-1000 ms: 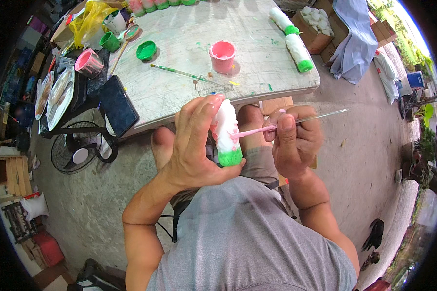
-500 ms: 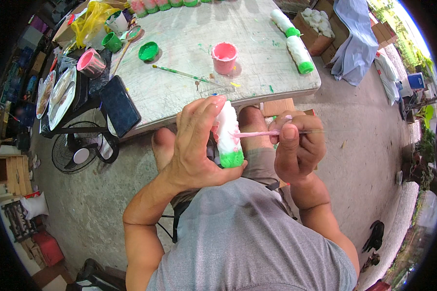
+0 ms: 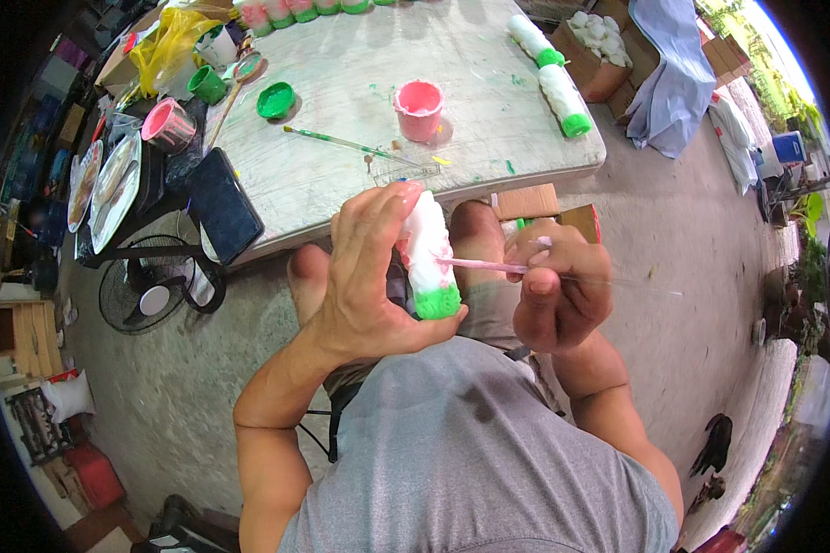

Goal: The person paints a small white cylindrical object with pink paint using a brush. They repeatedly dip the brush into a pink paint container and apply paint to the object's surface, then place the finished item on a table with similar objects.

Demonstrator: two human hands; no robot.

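White piece (image 3: 425,241) with a green end stands nearly upright above a person's lap, just off the near edge of the counter (image 3: 489,101), clamped between the fingers and thumb of the left hand (image 3: 355,276). The right hand (image 3: 563,290) pinches a thin brush (image 3: 480,264), its pink tip touching the piece just above the green band. The hands are apart, bridged only by brush and piece.

Trouble could come in small ways. A slight downward slip of the brush might drag pink into the green. The left fingers curl close to pink patches on the piece's far side; if those are wet, a shifted grip could smear them. With the hold mainly at the two ends, a loosened thumb could let the piece fall to the lap or the concrete floor (image 3: 203,396). A pale smear on the right hand might also transfer. On the counter, a pink cup (image 3: 419,122) stands open beyond a second brush (image 3: 337,141); a careless reach could tip it.
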